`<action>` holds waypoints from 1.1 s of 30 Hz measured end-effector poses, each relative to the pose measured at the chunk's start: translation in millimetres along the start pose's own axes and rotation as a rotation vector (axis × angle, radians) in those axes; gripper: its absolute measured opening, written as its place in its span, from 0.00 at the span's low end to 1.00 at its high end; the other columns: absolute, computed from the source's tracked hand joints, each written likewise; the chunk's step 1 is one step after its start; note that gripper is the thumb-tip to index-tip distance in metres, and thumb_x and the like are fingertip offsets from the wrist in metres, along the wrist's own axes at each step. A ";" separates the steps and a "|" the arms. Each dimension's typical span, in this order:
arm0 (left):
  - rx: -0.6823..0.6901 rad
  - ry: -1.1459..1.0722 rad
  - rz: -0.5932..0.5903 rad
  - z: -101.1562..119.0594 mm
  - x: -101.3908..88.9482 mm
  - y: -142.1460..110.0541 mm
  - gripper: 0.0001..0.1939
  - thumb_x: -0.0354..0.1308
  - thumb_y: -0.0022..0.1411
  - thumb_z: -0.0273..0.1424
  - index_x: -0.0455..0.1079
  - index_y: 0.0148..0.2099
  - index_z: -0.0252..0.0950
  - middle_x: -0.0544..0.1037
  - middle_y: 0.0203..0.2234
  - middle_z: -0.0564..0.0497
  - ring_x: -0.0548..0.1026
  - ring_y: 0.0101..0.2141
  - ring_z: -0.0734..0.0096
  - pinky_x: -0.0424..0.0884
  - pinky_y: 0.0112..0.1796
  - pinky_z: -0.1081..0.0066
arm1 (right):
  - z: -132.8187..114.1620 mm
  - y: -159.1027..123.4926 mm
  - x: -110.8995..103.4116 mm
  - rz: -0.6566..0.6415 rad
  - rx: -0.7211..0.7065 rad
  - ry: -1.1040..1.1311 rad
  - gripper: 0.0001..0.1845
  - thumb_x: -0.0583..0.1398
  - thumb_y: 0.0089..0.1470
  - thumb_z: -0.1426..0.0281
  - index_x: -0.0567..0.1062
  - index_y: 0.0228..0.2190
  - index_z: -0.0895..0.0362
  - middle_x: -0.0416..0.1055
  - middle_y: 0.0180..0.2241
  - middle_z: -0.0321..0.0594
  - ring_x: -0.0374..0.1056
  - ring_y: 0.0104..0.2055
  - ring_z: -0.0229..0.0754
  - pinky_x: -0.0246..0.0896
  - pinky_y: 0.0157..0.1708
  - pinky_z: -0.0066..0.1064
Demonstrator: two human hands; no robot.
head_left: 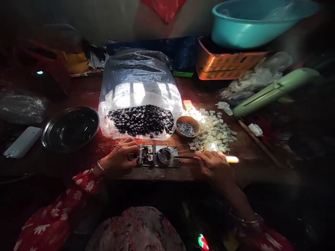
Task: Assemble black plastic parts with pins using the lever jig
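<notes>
A small metal jig (159, 164) with a round ring-shaped part (165, 156) lies near the table's front edge. Two white plastic pieces (150, 153) sit in its left half, with thin metal pins sticking out toward the left. My left hand (121, 153) is closed at the jig's left end; what its fingertips pinch is hidden. Running right from the ring is a thin dark lever (184, 157), and my right hand (210, 162) is wrapped round its outer end. Behind the jig, black round plastic parts (141, 120) spill from a clear plastic bag (140, 75).
A small bowl of metal pins (187, 127) stands beside a heap of whitish plastic pieces (214, 130). On the left are a steel basin (70, 129) and a phone (23, 142). A green tube-like object (274, 91), an orange basket (222, 64) and a turquoise basin (243, 31) occupy the back right.
</notes>
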State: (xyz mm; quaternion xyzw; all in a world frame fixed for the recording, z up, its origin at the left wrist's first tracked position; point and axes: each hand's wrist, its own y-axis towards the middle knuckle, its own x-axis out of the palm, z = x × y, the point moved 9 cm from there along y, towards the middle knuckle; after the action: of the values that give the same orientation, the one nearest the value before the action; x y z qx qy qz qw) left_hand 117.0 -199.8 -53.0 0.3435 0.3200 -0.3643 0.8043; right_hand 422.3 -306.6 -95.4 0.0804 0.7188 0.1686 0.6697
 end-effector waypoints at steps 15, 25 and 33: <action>-0.429 0.496 0.588 -31.1 -123.9 -72.4 0.08 0.64 0.65 0.39 0.72 0.38 0.41 0.80 0.35 0.50 0.75 0.38 0.60 0.71 0.48 0.55 | -72.2 84.3 17.2 0.017 0.097 0.600 0.12 0.58 0.69 0.67 0.82 0.44 0.53 0.80 0.41 0.45 0.74 0.44 0.50 0.68 0.46 0.40; -0.712 0.770 0.527 -72.6 -145.3 -110.0 0.11 0.61 0.68 0.41 0.78 0.44 0.39 0.79 0.45 0.41 0.73 0.46 0.47 0.64 0.46 0.54 | -113.0 157.2 69.2 -0.324 0.109 0.301 0.08 0.61 0.65 0.72 0.83 0.41 0.55 0.79 0.40 0.44 0.71 0.36 0.44 0.53 0.33 0.33; -0.353 0.580 0.221 -55.1 -45.4 8.7 0.06 0.62 0.70 0.34 0.76 0.47 0.40 0.81 0.39 0.47 0.76 0.42 0.58 0.69 0.42 0.61 | -100.7 152.9 57.9 -0.193 0.157 0.526 0.05 0.60 0.60 0.70 0.77 0.37 0.55 0.77 0.35 0.40 0.71 0.36 0.44 0.58 0.37 0.33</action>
State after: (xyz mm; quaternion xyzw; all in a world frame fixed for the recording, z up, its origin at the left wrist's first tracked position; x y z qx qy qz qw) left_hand 85.4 -135.5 -46.3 0.3211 0.5540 -0.1015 0.7614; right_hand 300.5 -158.1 -91.3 0.0164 0.8829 0.0629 0.4650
